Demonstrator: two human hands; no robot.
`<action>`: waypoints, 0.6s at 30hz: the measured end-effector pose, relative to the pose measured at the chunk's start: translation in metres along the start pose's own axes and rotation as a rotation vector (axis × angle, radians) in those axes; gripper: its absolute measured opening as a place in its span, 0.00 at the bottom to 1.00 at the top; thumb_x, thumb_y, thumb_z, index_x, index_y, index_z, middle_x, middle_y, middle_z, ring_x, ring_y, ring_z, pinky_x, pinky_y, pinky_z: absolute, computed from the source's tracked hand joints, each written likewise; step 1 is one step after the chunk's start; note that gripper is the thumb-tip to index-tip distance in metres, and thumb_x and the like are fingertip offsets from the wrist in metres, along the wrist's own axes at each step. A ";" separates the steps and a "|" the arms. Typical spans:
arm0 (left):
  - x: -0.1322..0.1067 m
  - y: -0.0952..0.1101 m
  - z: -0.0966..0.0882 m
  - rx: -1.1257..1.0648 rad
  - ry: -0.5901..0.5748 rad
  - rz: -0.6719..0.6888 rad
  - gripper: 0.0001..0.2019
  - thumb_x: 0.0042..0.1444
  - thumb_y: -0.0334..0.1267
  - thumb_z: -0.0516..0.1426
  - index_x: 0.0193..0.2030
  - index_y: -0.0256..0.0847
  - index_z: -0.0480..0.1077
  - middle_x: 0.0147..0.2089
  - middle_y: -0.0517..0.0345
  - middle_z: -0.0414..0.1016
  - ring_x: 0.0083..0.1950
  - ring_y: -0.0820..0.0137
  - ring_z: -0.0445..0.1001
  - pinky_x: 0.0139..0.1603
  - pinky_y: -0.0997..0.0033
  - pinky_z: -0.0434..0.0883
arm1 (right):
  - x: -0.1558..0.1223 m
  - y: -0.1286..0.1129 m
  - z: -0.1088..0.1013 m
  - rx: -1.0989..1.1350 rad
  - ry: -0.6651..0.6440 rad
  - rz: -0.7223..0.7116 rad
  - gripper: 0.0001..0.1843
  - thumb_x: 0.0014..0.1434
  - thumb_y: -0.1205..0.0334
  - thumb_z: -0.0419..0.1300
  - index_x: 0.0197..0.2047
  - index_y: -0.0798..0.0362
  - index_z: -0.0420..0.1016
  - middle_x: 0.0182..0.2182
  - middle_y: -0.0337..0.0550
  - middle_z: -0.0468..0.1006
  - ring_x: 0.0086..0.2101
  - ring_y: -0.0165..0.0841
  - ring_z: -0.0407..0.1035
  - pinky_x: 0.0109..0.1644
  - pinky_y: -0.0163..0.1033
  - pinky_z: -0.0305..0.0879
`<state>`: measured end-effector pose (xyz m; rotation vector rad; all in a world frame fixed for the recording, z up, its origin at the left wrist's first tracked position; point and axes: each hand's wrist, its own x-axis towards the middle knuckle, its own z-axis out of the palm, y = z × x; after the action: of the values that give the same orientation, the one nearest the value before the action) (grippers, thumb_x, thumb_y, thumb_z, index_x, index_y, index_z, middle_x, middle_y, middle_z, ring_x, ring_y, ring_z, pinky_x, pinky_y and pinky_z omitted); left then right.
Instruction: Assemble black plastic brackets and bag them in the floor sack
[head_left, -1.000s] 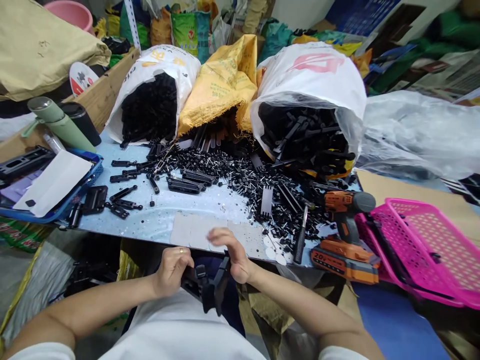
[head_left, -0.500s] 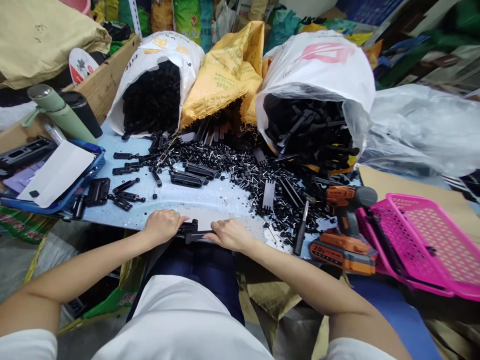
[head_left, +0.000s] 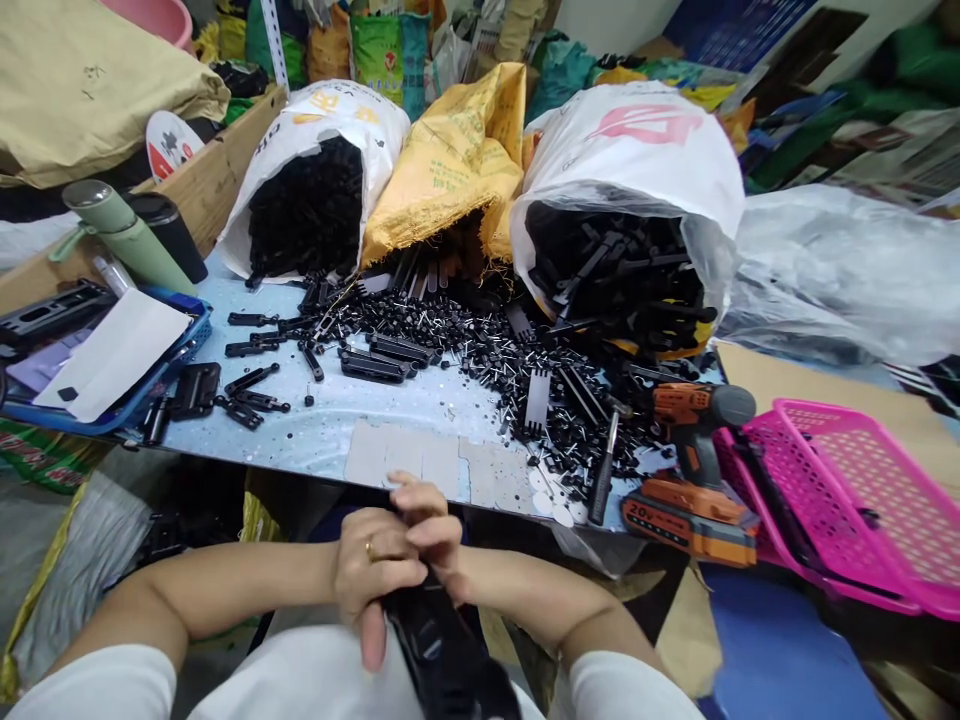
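My left hand [head_left: 375,565], with a ring on one finger, is closed on the upper end of a long black plastic part [head_left: 442,650] close to my white shirt. My right hand [head_left: 435,530] is partly behind the left, its curled fingers at that same end. The fingers overlap, so the part's tip is hidden. It slants down to the lower edge of the view. On the table just beyond my hands lie flat grey pads [head_left: 405,455]. Several black hinged arms [head_left: 251,390] and longer black pieces [head_left: 375,362] rest farther back.
Small pins and black bits [head_left: 480,350] cover the middle. White sacks [head_left: 637,140] of black parts and a yellow sack [head_left: 450,150] stand behind. To the right are a hammer [head_left: 604,470], an orange cordless drill [head_left: 690,470] and a pink basket [head_left: 847,500]; at left, a blue tray [head_left: 112,415].
Both hands have moved from the table's front edge back toward my chest, along with the black part. The hands have come together and overlap. The grey pads are now uncovered.
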<state>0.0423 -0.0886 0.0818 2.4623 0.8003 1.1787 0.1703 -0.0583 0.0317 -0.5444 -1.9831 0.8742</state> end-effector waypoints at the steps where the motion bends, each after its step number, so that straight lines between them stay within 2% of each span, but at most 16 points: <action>1: -0.004 -0.008 0.005 0.091 -0.022 0.009 0.31 0.54 0.67 0.39 0.36 0.49 0.73 0.30 0.51 0.74 0.38 0.62 0.73 0.38 0.61 0.71 | 0.002 0.009 0.005 -0.057 0.058 0.080 0.29 0.58 0.34 0.34 0.32 0.46 0.63 0.35 0.48 0.68 0.43 0.43 0.64 0.52 0.59 0.58; 2: -0.008 -0.017 0.008 0.184 -0.034 0.022 0.29 0.54 0.67 0.42 0.39 0.49 0.73 0.35 0.51 0.75 0.43 0.61 0.73 0.42 0.60 0.71 | 0.009 0.019 0.005 -0.087 0.089 0.122 0.27 0.59 0.36 0.35 0.35 0.46 0.64 0.40 0.49 0.68 0.47 0.44 0.62 0.54 0.60 0.56; 4: -0.013 -0.043 0.008 0.375 -0.033 0.021 0.27 0.55 0.64 0.46 0.47 0.49 0.72 0.41 0.50 0.74 0.47 0.61 0.72 0.45 0.60 0.70 | 0.037 0.046 -0.010 -0.100 0.052 0.097 0.24 0.61 0.40 0.38 0.42 0.47 0.65 0.47 0.50 0.67 0.52 0.42 0.60 0.56 0.57 0.56; 6: -0.015 -0.074 0.005 0.545 -0.053 -0.011 0.26 0.56 0.60 0.48 0.53 0.48 0.69 0.43 0.49 0.73 0.45 0.62 0.72 0.43 0.63 0.70 | 0.079 0.081 -0.038 -0.187 -0.050 0.078 0.21 0.62 0.44 0.44 0.46 0.50 0.64 0.52 0.51 0.66 0.54 0.41 0.59 0.57 0.54 0.56; 8: -0.013 -0.108 0.001 0.662 -0.154 -0.065 0.25 0.58 0.56 0.50 0.58 0.48 0.65 0.43 0.47 0.73 0.44 0.62 0.72 0.42 0.64 0.68 | 0.129 0.123 -0.069 -0.326 -0.023 0.126 0.18 0.63 0.49 0.46 0.46 0.51 0.66 0.52 0.51 0.67 0.55 0.40 0.57 0.59 0.50 0.54; 11: 0.003 -0.152 0.003 0.723 -0.326 -0.107 0.24 0.60 0.51 0.50 0.59 0.44 0.63 0.44 0.45 0.72 0.44 0.61 0.70 0.41 0.63 0.66 | 0.201 0.180 -0.105 -0.496 0.087 0.390 0.18 0.64 0.53 0.47 0.50 0.54 0.65 0.48 0.53 0.71 0.51 0.40 0.62 0.57 0.49 0.55; 13: 0.022 -0.171 0.008 0.745 -0.378 -0.191 0.23 0.59 0.49 0.52 0.58 0.42 0.64 0.46 0.43 0.72 0.45 0.60 0.69 0.42 0.62 0.64 | 0.241 0.207 -0.115 -0.556 0.202 0.647 0.19 0.64 0.52 0.47 0.52 0.57 0.62 0.44 0.54 0.73 0.48 0.42 0.65 0.54 0.50 0.57; 15: 0.043 -0.184 0.011 0.763 -0.372 -0.296 0.24 0.58 0.49 0.54 0.59 0.41 0.63 0.48 0.43 0.71 0.46 0.59 0.68 0.43 0.60 0.62 | 0.271 0.225 -0.116 -0.564 0.288 0.847 0.20 0.63 0.52 0.49 0.51 0.58 0.61 0.42 0.55 0.73 0.46 0.44 0.66 0.53 0.52 0.57; 17: 0.058 -0.196 0.005 0.769 -0.298 -0.385 0.26 0.59 0.49 0.53 0.62 0.41 0.59 0.50 0.42 0.70 0.49 0.57 0.67 0.46 0.58 0.61 | 0.290 0.237 -0.113 -0.542 0.323 0.935 0.21 0.61 0.53 0.52 0.51 0.59 0.60 0.42 0.56 0.73 0.45 0.44 0.67 0.52 0.52 0.58; 18: 0.061 -0.203 -0.004 0.778 -0.230 -0.438 0.26 0.60 0.48 0.52 0.62 0.40 0.58 0.50 0.42 0.70 0.50 0.57 0.66 0.47 0.57 0.60 | 0.296 0.242 -0.111 -0.529 0.326 0.946 0.22 0.60 0.54 0.54 0.52 0.59 0.60 0.43 0.56 0.72 0.45 0.43 0.67 0.52 0.51 0.58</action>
<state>-0.0022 0.1105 0.0244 2.6634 1.8693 0.4490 0.1213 0.3363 0.0524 -1.8936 -1.5965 0.6951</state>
